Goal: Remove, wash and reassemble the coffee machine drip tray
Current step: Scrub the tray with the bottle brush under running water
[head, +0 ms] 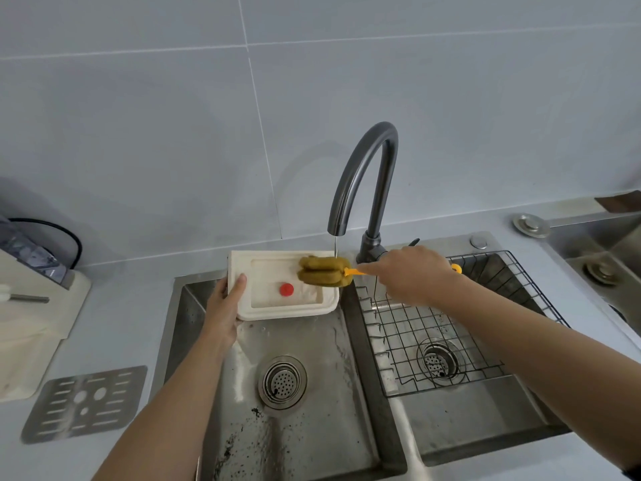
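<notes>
- While a thin stream falls from the tap [364,175], the left hand [225,303] grips the tray [277,307] by its 9 o'clock rim, thumb on top and the other digits beneath, holding it above the far end of the left basin of the sink [312,442].
- The right hand [412,274] is closed round the yellow handle of the sponge brush [321,271], whose head sits at the tray's 1 o'clock corner, under the stream.
- To scrub well, I judge the head should sweep every inner corner and go round the red float [286,289], with the tray tilted toward 6 o'clock so water drains.
- The tap neck stands close at 1 o'clock; the rack [433,328] fills the right basin at 3 o'clock.
- Open room lies toward 6 o'clock over the drain [282,381].
- The metal grate [85,402] lies on the tabletop [114,293] at 8 o'clock, well apart.
</notes>
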`<state>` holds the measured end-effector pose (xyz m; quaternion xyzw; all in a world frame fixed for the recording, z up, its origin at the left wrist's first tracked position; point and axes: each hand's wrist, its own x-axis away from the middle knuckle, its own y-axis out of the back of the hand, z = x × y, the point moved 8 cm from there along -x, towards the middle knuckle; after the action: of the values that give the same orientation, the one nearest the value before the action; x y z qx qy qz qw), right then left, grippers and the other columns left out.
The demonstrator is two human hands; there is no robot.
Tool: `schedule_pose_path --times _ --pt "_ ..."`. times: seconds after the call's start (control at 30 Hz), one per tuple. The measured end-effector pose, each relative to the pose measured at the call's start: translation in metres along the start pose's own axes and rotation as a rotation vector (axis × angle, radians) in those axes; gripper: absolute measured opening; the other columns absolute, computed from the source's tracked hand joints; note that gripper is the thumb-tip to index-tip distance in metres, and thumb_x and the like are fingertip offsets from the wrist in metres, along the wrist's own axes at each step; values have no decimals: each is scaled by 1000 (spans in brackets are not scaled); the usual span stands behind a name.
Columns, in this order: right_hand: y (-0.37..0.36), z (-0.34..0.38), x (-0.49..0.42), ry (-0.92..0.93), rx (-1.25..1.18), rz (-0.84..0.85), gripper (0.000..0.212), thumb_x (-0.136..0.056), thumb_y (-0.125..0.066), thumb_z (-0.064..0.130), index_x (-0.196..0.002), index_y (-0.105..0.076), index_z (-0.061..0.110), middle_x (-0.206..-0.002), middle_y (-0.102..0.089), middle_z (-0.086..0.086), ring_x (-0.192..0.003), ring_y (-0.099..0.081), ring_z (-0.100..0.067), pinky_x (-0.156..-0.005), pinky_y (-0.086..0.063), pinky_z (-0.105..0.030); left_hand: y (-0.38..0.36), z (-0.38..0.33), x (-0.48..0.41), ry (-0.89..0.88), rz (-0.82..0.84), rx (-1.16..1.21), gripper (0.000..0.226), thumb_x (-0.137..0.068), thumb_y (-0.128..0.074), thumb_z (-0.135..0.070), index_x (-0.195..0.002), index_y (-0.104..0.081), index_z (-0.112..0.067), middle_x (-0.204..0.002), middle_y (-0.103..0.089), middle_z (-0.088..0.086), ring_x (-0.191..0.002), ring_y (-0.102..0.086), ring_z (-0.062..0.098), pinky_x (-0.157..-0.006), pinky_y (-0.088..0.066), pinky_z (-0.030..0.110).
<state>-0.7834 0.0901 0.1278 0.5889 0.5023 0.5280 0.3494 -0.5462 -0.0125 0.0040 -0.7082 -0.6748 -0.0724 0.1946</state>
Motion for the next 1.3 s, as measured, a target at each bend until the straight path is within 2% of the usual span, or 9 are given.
schedule_pose_path --times 0.17,0.3,0.43,0.6,0.77,0.87,1.07,1.23,1.3 --pt "0 -4 -1 -20 -69 -21 50 -91 -35 10 -134 -37 35 -100 -60 -8 -94 -59 -31 -67 -41 -34 -8 2 5 14 16 5 31 -89 -56 -25 -118 -50 -16 -104 -61 4 -92 -60 23 -69 -51 35" --pt "-5 0 -2 -58 -45 -15 50 -89 -37 5 -134 -38 27 -69 -41 -2 -75 -48 -27 -62 -40 -34 -16 -5 7 -10 19 5 37 -89 -56 -23 -124 -48 -13 -112 -62 8 -99 -60 28 -84 -50 46" --pt "-7 1 -3 -91 -65 -21 44 -90 -38 6 -130 -42 22 -94 -55 -11 -83 -54 -29 -64 -40 -34 -22 -17 6 -68 23 -107 44 -87 -58 -30 -127 -45 -19 -123 -57 10 -111 -57 31 -93 -47 55" --pt "-13 3 -3 -103 -126 14 42 -89 -38 6 -125 -47 25 -96 -55 -9 -87 -54 -30 -65 -40 -35 -29 -34 6 -178 41 -196 29 -86 -60 -25 -111 -46 -23 -108 -59 2 -109 -57 28 -95 -48 48" --pt "-19 4 2 -108 -175 48 45 -87 -37 5 -124 -50 28 -88 -52 -6 -90 -58 -31 -64 -41 -34 -39 -52 12 -282 53 -278 33 -86 -61 -22 -115 -46 -18 -102 -57 -3 -103 -57 22 -93 -48 40" --pt "-22 5 1 -95 -166 65 45 -88 -37 7 -125 -49 28 -99 -61 -8 -90 -61 -31 -63 -43 -34 -43 -58 14 -322 57 -349 30 -86 -61 -24 -112 -46 -21 -94 -56 -10 -94 -56 16 -89 -49 38" --pt "-24 0 3 -87 -122 102 34 -88 -37 7 -113 -54 23 -68 -39 1 -81 -54 -27 -63 -42 -33 -43 -58 17 -354 20 -447 35 -84 -62 -27 -114 -48 -17 -99 -57 -3 -97 -56 20 -88 -49 39" --pt "-31 -11 12 -153 -121 157 33 -88 -38 10 -113 -56 23 -104 -60 -6 -101 -59 -31 -71 -45 -34 -21 -59 10 -308 -92 -313 34 -84 -63 -27 -112 -46 -17 -106 -56 3 -103 -57 24 -90 -49 41" --pt "-37 -18 16 -181 -165 161 33 -88 -37 10 -110 -57 24 -103 -60 -5 -101 -60 -30 -71 -44 -34 -11 -52 6 -226 -126 -229 33 -85 -62 -30 -112 -46 -19 -112 -58 6 -107 -58 27 -93 -49 46"
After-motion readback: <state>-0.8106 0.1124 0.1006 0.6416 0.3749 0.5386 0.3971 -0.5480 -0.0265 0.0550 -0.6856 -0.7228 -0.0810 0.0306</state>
